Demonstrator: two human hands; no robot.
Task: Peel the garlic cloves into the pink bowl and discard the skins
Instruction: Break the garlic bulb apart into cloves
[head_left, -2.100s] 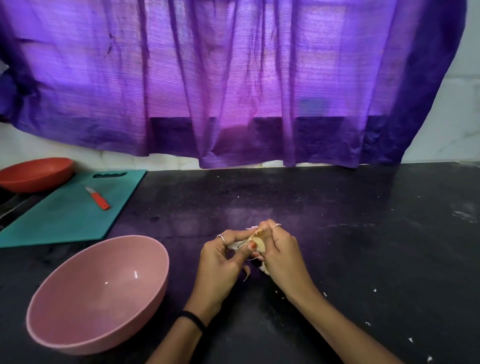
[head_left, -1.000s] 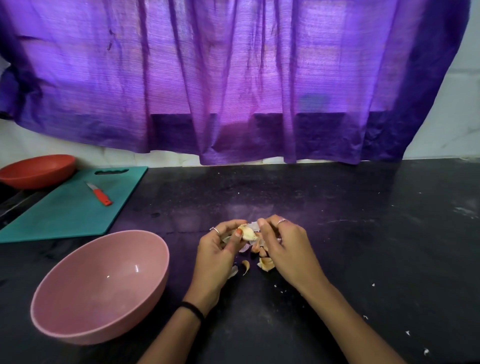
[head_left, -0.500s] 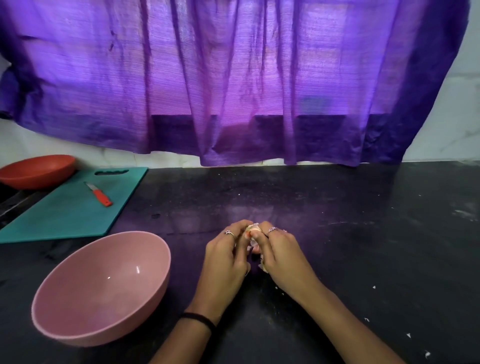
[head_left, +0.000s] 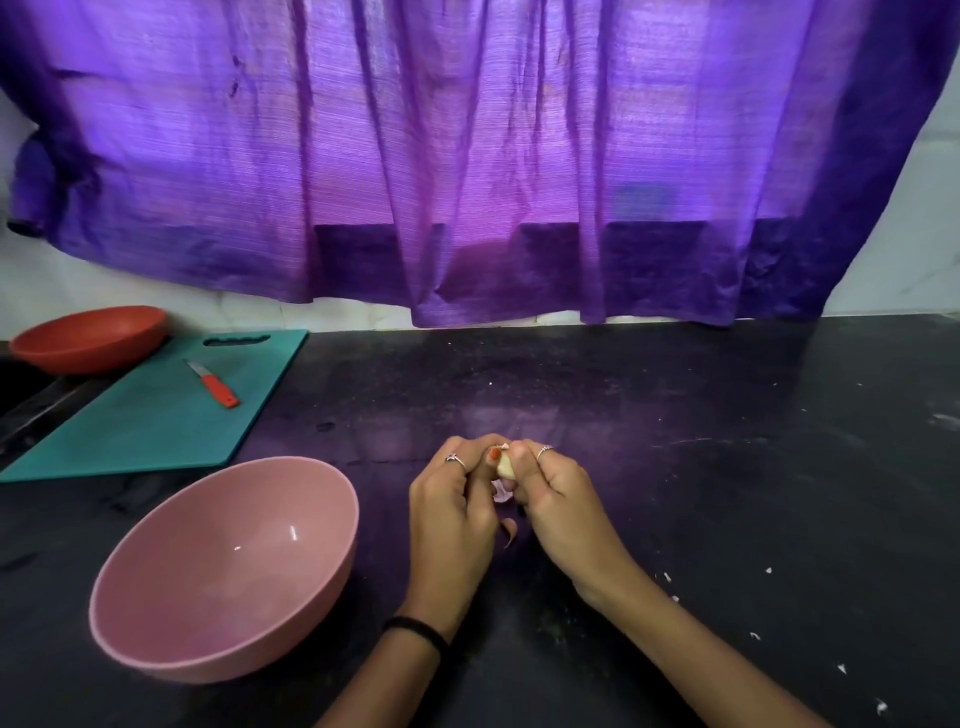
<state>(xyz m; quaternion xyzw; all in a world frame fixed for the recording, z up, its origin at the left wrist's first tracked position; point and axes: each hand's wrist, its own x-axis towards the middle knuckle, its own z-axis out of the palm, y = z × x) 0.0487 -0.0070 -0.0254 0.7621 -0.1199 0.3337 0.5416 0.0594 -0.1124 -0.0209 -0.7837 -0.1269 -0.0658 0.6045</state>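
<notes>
My left hand (head_left: 451, 512) and my right hand (head_left: 556, 499) meet over the middle of the black counter, both pinching a pale garlic clove (head_left: 505, 467) between their fingertips. A pinkish bit of skin (head_left: 500, 490) hangs under the clove, and a curled skin piece (head_left: 510, 531) lies on the counter between my wrists. The pink bowl (head_left: 228, 569) stands to the left of my left hand, tilted toward me, its inside bare.
A teal cutting board (head_left: 156, 410) with a small red-handled knife (head_left: 215, 385) lies at the back left, beside an orange bowl (head_left: 88, 338). White skin flecks (head_left: 769, 570) dot the black counter (head_left: 727, 467) on the right. A purple curtain (head_left: 467, 156) hangs behind.
My hands have closed together around the clove; the loose garlic pieces seen on the counter a second ago are now hidden under or gathered in my hands.
</notes>
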